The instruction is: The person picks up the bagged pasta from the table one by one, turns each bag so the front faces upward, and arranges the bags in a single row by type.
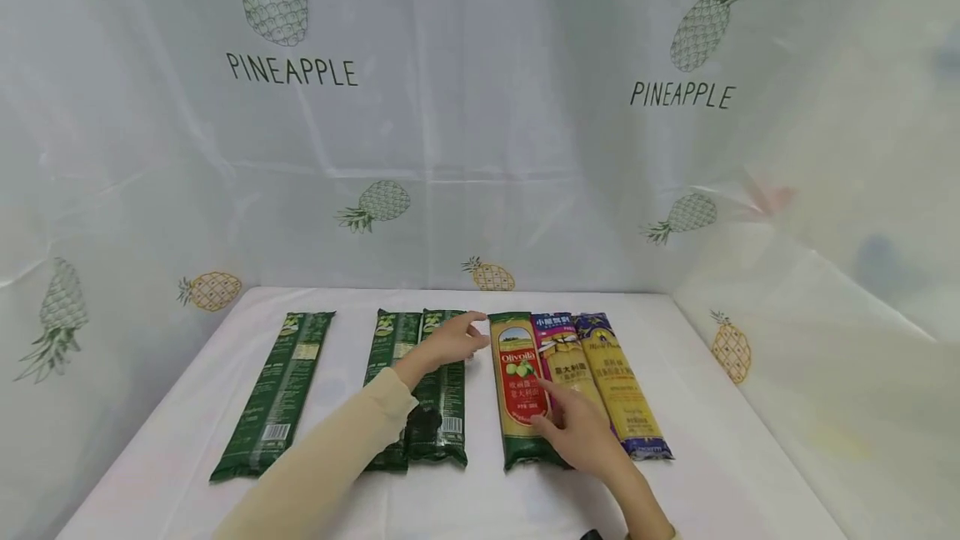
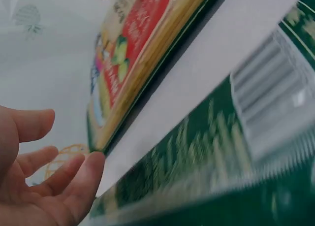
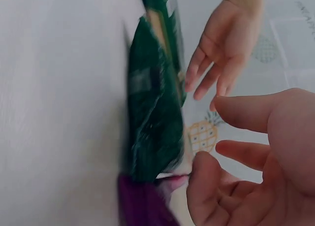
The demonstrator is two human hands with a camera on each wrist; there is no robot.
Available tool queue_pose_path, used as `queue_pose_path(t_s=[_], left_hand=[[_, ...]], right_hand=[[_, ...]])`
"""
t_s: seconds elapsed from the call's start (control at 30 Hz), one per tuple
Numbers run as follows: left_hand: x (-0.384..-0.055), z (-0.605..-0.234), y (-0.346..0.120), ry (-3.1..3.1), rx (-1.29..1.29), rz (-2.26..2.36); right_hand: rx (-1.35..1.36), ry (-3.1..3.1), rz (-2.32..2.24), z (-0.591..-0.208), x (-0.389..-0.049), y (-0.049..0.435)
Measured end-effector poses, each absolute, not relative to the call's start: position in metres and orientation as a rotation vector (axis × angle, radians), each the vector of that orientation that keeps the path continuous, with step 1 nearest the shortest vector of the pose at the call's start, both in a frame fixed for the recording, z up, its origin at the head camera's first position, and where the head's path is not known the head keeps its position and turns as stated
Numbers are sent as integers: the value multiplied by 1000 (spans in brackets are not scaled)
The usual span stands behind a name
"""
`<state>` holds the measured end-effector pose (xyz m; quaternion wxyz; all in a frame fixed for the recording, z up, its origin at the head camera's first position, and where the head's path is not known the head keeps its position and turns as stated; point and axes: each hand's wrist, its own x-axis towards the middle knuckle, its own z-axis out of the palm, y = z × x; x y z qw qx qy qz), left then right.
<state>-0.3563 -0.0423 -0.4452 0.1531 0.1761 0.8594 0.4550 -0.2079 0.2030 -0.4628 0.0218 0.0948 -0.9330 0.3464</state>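
My left hand (image 1: 453,338) hovers over the top of a dark green pasta pack (image 1: 452,390), its fingers loosely bent. Its fingertips point at the upper left edge of an Olivoila spaghetti pack (image 1: 517,340) with a red label, and hold nothing. Over the lower part of that pack is my right hand (image 1: 583,432), thumb and index finger spread apart; whether it touches the pack is unclear. Partly beneath the right hand lies a purple-topped pasta pack (image 1: 558,344). In the right wrist view the right hand's fingers (image 3: 204,181) are near the packs' ends, with nothing gripped.
A yellow and blue spaghetti pack (image 1: 618,382) lies at the right of the row. Another green pack (image 1: 392,340) sits left of the one under my left arm, and a third green pack (image 1: 277,390) lies farther left. A pineapple-print sheet (image 1: 480,123) hangs behind the white table (image 1: 345,357).
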Motion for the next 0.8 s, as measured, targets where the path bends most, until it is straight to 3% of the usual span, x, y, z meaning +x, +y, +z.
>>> queue_pose_path(t_s=[0.33,0.8], left_hand=[[-351,-423,-95,2632,514,1258],[-348,-455,-123,2764,467,1166]], right_hand=[[475,-2787,1645,-457,-204,178],[355,-2788,1900,-470,-208,117]])
